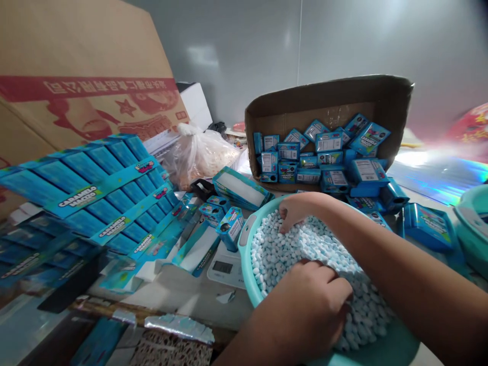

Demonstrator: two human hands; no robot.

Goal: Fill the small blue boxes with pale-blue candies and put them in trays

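Note:
A turquoise tub [247, 277] full of small white and pale-blue candies [270, 254] stands before me. My left hand [308, 302] is in the near part of the tub, its fingers curled down against the candies. Reaching across from the right, my right hand [299, 209] has its fingers bent together and dipped into the candies at the far side. Both sets of fingertips are hidden, and I cannot make out what they hold. Between the hands the candies form a raised, slightly blurred heap.
A white scale [224, 268] lies partly under the tub. Small blue candy boxes [231, 229] stand beside it. Filled blue display trays [95, 188] are stacked left. Behind the tub, an open carton [328, 99] holds many blue boxes. A knotted plastic bag [206, 152] sits farther back.

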